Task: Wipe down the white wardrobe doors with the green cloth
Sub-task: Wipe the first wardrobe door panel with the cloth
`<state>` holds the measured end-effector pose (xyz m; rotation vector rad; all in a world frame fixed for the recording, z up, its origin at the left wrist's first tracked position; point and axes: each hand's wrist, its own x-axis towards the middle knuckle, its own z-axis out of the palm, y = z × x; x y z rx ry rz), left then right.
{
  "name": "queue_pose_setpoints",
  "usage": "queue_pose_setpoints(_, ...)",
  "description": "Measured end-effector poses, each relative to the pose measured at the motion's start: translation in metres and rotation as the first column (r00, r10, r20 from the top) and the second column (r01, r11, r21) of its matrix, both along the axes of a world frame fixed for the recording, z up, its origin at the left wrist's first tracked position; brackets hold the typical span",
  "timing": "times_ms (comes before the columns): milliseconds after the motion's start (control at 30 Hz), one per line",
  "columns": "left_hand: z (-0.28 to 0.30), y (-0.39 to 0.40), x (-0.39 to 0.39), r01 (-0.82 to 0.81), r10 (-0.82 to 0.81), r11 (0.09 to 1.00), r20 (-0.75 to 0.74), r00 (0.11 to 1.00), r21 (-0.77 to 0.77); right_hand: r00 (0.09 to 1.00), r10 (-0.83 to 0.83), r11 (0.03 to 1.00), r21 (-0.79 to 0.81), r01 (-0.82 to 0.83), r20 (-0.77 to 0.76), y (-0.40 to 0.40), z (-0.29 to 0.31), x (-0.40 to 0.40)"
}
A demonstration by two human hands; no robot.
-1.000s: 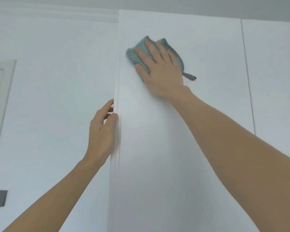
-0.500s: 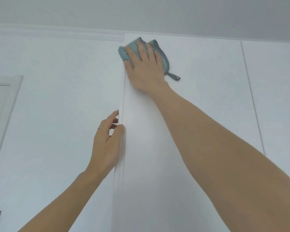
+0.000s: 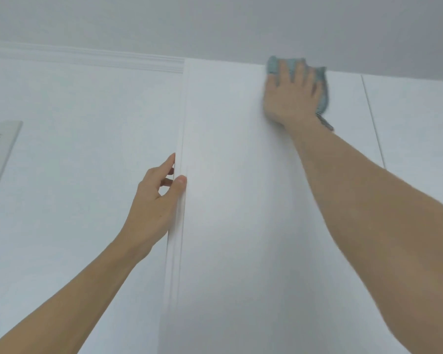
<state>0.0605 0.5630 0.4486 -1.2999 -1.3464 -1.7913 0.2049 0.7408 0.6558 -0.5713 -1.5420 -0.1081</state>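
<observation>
Grip, left: left hand [image 3: 156, 200] holds the free edge of the wardrobe door [image 3: 241, 200], thumb lying flat along the front of the edge and fingers [image 3: 169, 159] reaching round behind it, so the edge sits pinched between them.
Grip, right: right hand [image 3: 290, 94] lies spread, fingers straight and slightly fanned, palm pressing the green cloth [image 3: 322, 93] flat against the door; nothing is curled round the cloth.
Far left: grey-white frame [image 3: 4, 159] runs down the left border, set into the white wall [image 3: 74, 149].
Wall top: ridged white moulding [image 3: 100, 58] runs along the wall under the grey ceiling [image 3: 215, 21] and stops at the door's upper left corner.
Door: plain white panel, smooth, standing slightly proud of the wall at its left edge, which shows as a narrow lighter strip beside the left hand.
Cloth place: at the very top of the door, right of its middle, its upper edge reaching the line where door meets ceiling.
Cloth look: teal-green, soft and rumpled, mostly covered by the hand; it shows above the fingertips and down the hand's right side, where a darker speckled corner hangs beside the wrist. Blurred.
Right: thin vertical seam [image 3: 372, 121] divides this door from the neighbouring door [image 3: 414, 123].
</observation>
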Motion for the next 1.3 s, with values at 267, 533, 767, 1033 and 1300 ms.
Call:
queue_pose_setpoints(267,0.002,-0.001,-0.007,-0.005,0.005,1.000,0.012,1.000,0.022,0.957,-0.033,0.919,0.385,-0.085,0.288,-0.063,-0.022,-0.049)
queue_pose_setpoints(533,0.000,0.002,-0.006,-0.020,0.020,1.000,-0.009,1.000,0.014,0.998,-0.048,0.997,0.061,0.045,0.042,0.077,-0.021,0.060)
queue_pose_setpoints(767,-0.001,-0.001,-0.004,0.008,-0.008,1.000,0.015,1.000,0.006,1.000,-0.010,0.998,0.058,0.010,-0.004,0.070,-0.065,0.051)
queue_pose_setpoints(1033,-0.005,0.000,0.004,0.037,-0.037,0.999,0.000,0.999,0.027,0.992,-0.071,0.977,0.210,0.048,0.104,0.065,-0.107,0.050)
queue_pose_setpoints(1300,0.003,-0.018,-0.010,0.016,-0.021,0.996,-0.052,0.998,-0.093,0.994,-0.023,0.982,0.191,0.003,0.105,0.012,-0.061,0.005)
